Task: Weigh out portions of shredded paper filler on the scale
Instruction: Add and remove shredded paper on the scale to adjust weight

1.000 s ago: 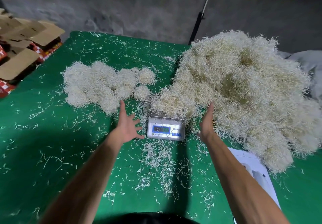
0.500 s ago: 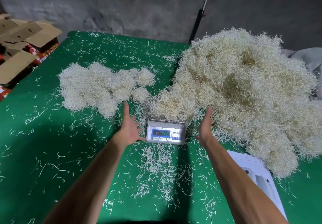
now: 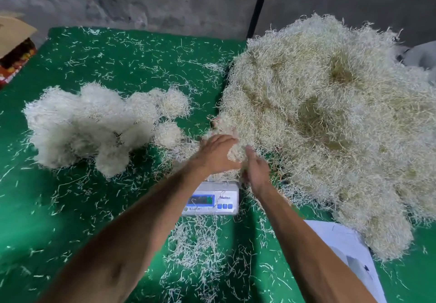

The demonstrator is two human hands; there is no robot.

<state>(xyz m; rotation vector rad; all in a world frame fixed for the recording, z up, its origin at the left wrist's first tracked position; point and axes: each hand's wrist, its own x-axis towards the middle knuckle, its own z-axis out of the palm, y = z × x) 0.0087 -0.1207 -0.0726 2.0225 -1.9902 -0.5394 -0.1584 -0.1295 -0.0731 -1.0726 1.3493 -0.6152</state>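
**Hands on a clump of filler above the scale**

Head view: on the green felt-covered table (image 3: 70, 208), the small white digital scale with blue display (image 3: 212, 200), near centre. Just above its platform, a pale clump of shredded paper filler (image 3: 232, 142), cupped between 2 hands. Left hand (image 3: 215, 152) curved over the clump's left side, fingers bent round it. Right hand (image 3: 256, 169) pressed against its right side, fingers partly buried. To the right, the large heap of cream shredded paper (image 3: 330, 114), touching the clump. To the left, well apart, rounded white weighed portions (image 3: 94, 123). Loose strands scattered everywhere. Brown cardboard box (image 3: 14, 33) far left; white paper sheet (image 3: 342, 243) lower right.
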